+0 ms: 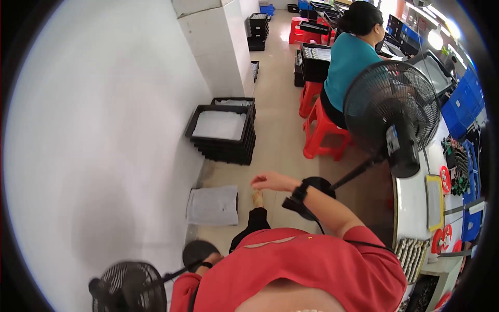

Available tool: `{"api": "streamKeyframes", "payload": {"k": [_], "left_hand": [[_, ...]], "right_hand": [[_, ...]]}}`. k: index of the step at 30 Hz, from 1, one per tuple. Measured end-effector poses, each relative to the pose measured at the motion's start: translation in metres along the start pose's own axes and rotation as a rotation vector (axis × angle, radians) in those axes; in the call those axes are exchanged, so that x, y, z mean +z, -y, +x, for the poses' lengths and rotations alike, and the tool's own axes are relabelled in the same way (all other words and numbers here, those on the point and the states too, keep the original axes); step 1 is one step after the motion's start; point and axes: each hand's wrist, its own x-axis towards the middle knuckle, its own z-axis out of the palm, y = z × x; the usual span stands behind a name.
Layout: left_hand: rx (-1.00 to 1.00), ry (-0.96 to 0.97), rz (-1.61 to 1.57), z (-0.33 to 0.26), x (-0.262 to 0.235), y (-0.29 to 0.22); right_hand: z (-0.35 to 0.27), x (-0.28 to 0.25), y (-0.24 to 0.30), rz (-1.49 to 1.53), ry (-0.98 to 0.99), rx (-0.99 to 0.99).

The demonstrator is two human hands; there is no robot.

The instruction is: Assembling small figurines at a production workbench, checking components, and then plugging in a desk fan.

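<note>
1. Red cloth fills the lower middle of the view: the person's shirt, with both arms coming out from it.
2. One hand (273, 181) is lifted over the floor (280, 104), palm down, fingers loosely curled and empty, touching nothing. A black wrist strap (300, 191) sits behind it. From its place in the picture I take it for the right hand.
3. The other hand, low at the left (205, 258), is mostly hidden by a dark round shape; I cannot tell whether it is spread or gripping anything.
4. Nearest the raised hand is the black round base (318, 185) of a standing fan (391, 106), whose pole slants up to a large black cage near the bench (413, 200).
5. A grey folded sheet (213, 205) lies on the floor against the white wall (104, 130), left of the raised hand and well apart from it.
6. Farther along the wall stands a stack of black trays (224, 140), the top one lined with pale material.
7. A second, smaller black fan (132, 286) shows at the lower left edge.
8. Another person in a teal top (349, 62) sits on red plastic stools (321, 130) beyond the big fan, facing away.
9. On the bench at the right lie a yellow-rimmed tray (433, 200), red round pieces (445, 179) and a tray of small pale cylinders (412, 255).
</note>
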Motion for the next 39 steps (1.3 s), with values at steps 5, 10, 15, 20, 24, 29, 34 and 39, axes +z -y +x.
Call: {"api": "streamKeyframes", "payload": {"k": [5,10,15,20,24,29,34,39], "left_hand": [[0.236,-0.023,0.187,0.084,0.005,0.076],[-0.540,-0.139,-1.155,0.188,-0.317,0.110],[-0.260,-0.415,-0.826,0.305,-0.493,0.143],[-0.200,-0.418,-1.112,0.392,-0.647,0.098],[-0.182,-0.202,-1.094,0.443,-0.703,0.105],[-0.337,-0.172,-1.349,0.506,-0.810,0.123],[-0.246,-0.196,-1.391,0.624,-0.932,0.175],[0.056,-0.204,-1.158,0.762,-1.122,0.180]], "right_hand": [[0.152,-0.133,-0.035,0.059,-0.118,0.188],[0.196,-0.288,-0.129,0.226,-0.460,0.482],[0.265,-0.396,-0.159,0.413,-0.456,0.514],[0.331,-0.519,-0.185,0.542,-0.551,0.447],[0.373,-0.621,-0.162,0.527,-0.454,0.433],[0.432,-0.737,-0.185,0.740,-0.626,0.401],[0.501,-0.829,-0.209,0.765,-0.641,0.352],[0.528,-0.925,-0.214,0.836,-0.792,0.410]]}}
